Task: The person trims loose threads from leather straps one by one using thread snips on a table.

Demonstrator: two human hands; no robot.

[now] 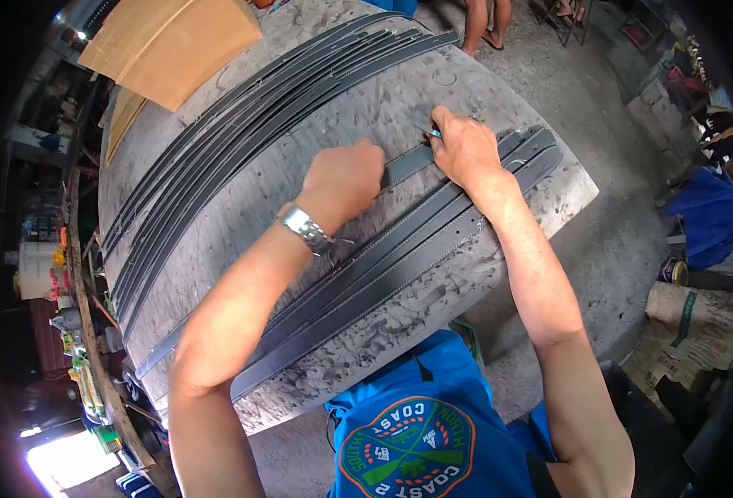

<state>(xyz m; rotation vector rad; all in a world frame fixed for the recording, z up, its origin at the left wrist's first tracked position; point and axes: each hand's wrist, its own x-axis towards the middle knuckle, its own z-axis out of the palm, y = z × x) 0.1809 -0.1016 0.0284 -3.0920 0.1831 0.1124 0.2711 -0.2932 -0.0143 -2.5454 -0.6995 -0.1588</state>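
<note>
A dark leather belt strap with pale edge stitching runs between my two hands over the worn tabletop. My left hand, with a metal watch at the wrist, is closed around the strap. My right hand is closed near the strap's far end. A small tool with a blue part and a thin pointed tip shows at its fingertips; its exact kind is unclear. Beneath my forearms lie several more stitched belt straps, some with loose thread and punched holes.
A long bundle of dark straps curves along the table's far side. Brown cardboard lies at the upper left. Another person's legs are beyond the table. Sacks and blue cloth are on the right.
</note>
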